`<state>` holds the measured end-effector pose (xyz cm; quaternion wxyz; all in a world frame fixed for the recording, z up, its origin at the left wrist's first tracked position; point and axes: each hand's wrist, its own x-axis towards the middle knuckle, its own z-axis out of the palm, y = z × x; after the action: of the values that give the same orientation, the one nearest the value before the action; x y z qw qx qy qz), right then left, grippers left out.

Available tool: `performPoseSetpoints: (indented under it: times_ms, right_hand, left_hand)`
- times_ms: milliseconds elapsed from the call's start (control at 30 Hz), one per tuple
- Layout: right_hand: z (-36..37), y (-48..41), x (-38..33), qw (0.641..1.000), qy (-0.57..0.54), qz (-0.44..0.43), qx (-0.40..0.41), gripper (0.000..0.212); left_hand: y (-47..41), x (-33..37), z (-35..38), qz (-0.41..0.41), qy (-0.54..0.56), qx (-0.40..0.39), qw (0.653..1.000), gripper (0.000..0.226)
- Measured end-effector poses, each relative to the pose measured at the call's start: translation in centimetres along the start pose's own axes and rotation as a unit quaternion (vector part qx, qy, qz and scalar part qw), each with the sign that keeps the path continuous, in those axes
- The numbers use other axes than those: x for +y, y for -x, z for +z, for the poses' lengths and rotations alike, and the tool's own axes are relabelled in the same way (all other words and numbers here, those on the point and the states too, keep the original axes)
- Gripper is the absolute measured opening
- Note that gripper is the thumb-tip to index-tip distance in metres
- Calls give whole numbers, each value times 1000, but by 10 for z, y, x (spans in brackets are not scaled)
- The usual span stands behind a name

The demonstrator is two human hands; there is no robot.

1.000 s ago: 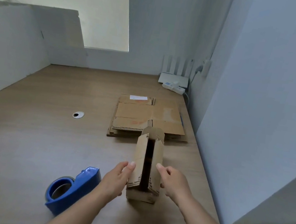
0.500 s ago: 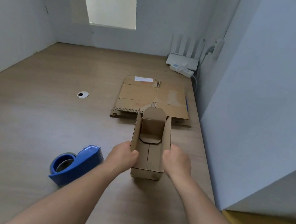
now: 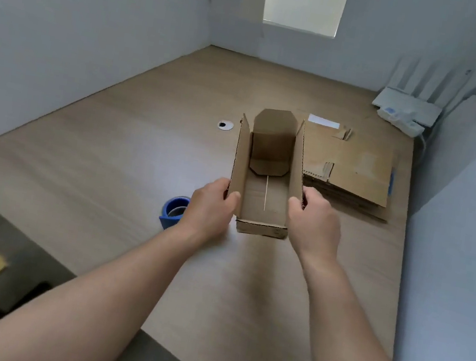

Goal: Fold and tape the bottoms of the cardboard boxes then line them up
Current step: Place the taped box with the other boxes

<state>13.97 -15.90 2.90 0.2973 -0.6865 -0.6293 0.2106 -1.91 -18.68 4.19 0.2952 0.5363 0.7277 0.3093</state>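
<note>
Box [image 3: 265,198] at table [image 3: 110,161] centre, long axis near-to-far, open side up. Left hand [image 3: 211,207] grips its left wall, right hand [image 3: 314,219] its right wall, both at the near end. Tape dispenser [image 3: 173,212] lies just left of the left hand, the nearer 1.

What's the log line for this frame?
left hand: holds box left wall | right hand: holds right wall | box: open side up | dispenser: left of box | stack: right of box

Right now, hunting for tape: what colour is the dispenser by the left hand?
The plastic tape dispenser is blue; head view shows it.
</note>
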Motion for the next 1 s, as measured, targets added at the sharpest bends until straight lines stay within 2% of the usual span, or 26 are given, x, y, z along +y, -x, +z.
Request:
performPoseSetpoints:
  times_ms: [167, 367, 633, 900, 1000]
  right_hand:
    - [32, 15, -40, 997, -24, -53, -39, 13]
    - [73, 42, -104, 990, 12, -116, -83, 15]
    - [156, 106, -216, 960, 40, -219, -168, 18]
    - [247, 180, -302, 925, 42, -282, -249, 18]
    - [269, 205, -322, 907, 41, -302, -289, 17]
  left_hand:
    - [11, -39, -44, -32, 24, 51, 998, 25]
    - [31, -90, -102, -44, 41, 108, 992, 24]
    - [72, -182, -210, -99, 27, 173, 980, 24]
    - [126, -281, -295, -200, 22, 262, 944, 28]
    - [147, -307, -312, -243, 25, 287, 926, 36]
